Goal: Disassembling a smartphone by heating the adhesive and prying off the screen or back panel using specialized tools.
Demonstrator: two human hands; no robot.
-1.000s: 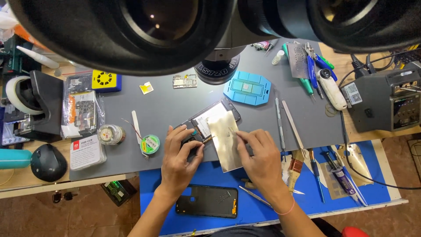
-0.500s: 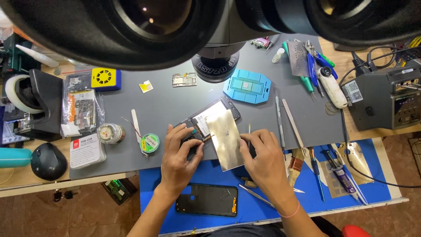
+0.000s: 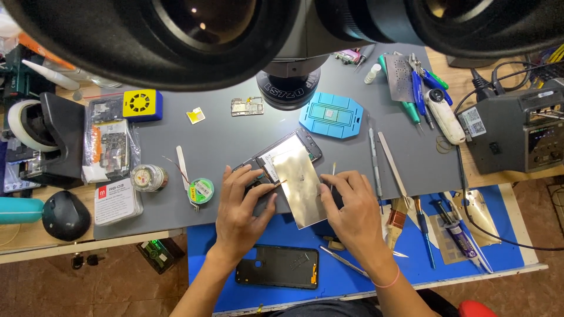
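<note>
Opened black smartphone frame [image 3: 276,161] with a shiny silver rectangular metal plate [image 3: 301,185] lying tilted over it, on the grey mat between both hands. Left hand [image 3: 241,211] grips the phone's lower-left end; right hand [image 3: 351,211] pinches the plate's right edge, fingers curled.

Bright even overhead light, soft shadows under both hands, glare on the metal plate [image 3: 299,182], blurred dark microscope eyepieces [image 3: 176,35] up top, wide-angle bending at edges
</note>
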